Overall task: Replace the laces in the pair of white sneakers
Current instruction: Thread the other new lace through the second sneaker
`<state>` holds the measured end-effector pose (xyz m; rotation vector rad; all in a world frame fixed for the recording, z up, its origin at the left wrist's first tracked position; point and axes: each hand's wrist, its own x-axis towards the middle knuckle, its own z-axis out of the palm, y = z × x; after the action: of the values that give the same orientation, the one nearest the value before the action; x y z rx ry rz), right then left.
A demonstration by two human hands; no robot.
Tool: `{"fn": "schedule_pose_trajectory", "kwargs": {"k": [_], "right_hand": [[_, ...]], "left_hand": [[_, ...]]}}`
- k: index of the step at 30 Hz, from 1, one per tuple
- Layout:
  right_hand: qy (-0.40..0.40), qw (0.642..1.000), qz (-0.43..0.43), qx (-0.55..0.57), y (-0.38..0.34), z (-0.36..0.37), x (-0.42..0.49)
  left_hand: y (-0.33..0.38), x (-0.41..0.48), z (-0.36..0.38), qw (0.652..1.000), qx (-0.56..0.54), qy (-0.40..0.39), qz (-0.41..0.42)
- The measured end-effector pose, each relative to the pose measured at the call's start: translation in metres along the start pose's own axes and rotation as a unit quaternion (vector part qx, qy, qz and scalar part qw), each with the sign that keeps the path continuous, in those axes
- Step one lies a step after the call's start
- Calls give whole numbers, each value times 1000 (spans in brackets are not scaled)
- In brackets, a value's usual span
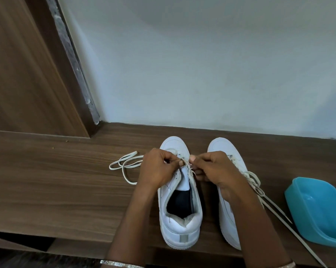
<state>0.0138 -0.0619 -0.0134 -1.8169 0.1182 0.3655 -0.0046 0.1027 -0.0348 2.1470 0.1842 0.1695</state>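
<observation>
Two white sneakers stand side by side on a wooden table [57, 180], toes toward the wall. Over the left sneaker [179, 215] both hands meet at its eyelets. My left hand [159, 169] pinches a frayed lace end [188, 167] at the tongue, and my right hand [213, 167] pinches the same lace from the other side. The right sneaker [229, 225] lies partly under my right forearm; its lace [260, 190] is threaded and trails off toward the table's front right. A loose white lace [124, 163] lies looped on the table left of my left hand.
A turquoise plastic tub [317, 211] sits at the right, close to the trailing lace. A pale wall rises behind the table and a wooden panel [28, 74] stands at the back left. The table's front edge runs just below the sneakers' heels.
</observation>
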Motion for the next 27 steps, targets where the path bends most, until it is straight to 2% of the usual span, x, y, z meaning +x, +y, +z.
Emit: {"fn": "schedule_pose_trajectory", "kwargs": {"k": [5,8,10,12,15,18,21,23,24,26,27], "right_hand": [[56,998,-41,-4,9,13,4],[84,992,-62,-76,7,17,3],[112,983,-86,-114,5,17,1],[131,981,-109,-98,3,16,2],[112,985,-112,72,-5,11,4],[38,952,-92,289,-17,0,-1],[60,931,-78,351,-22,-15,-5],[99,944,-95,299,-22,-25,-5],[115,960,-110,229,-22,-28,-6],[125,980,-150,35,-20,-30,-8],[118,976,-169,-65,-19,-28,-9]], "left_hand": [[0,1,-1,1000,7,-10,-2],[0,0,-6,1000,-10,-11,-9],[0,1,-10,999,-35,24,-14],[0,2,-15,996,-39,73,-23],[-1,5,-19,994,-42,96,-29],[-1,4,-21,995,-43,92,-19],[-2,3,-23,994,-33,98,-24],[-5,3,-26,993,-37,108,-30],[-6,3,-28,992,-41,117,-31],[-8,2,-32,988,-47,142,-38],[-10,2,-35,986,-47,155,-48]]}}
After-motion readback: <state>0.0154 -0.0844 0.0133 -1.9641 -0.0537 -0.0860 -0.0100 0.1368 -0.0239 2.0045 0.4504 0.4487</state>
